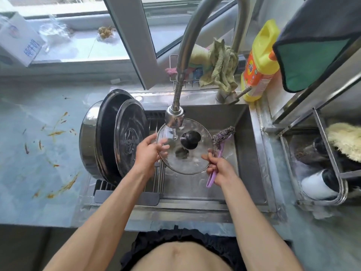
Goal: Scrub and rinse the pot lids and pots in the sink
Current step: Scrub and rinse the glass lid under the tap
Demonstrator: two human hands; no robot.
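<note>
A round glass pot lid [193, 159] with a black knob [190, 139] is held over the steel sink [242, 133], under the faucet head [174, 117], where water runs onto it. My left hand [150, 151] grips the lid's left rim. My right hand [219, 167] holds the lid's right rim together with a purple-handled steel-wool scrubber [222, 134], whose wire head sticks up beside the lid. A large steel pot [88, 137] and two dark metal lids [129, 139] lean on edge on a drain rack at the sink's left.
Orange food stains [56, 133] spot the counter to the left. A yellow detergent bottle [259, 61] and rags [220, 63] stand behind the sink. A wire rack [320, 153] with brushes and a cup sits at the right.
</note>
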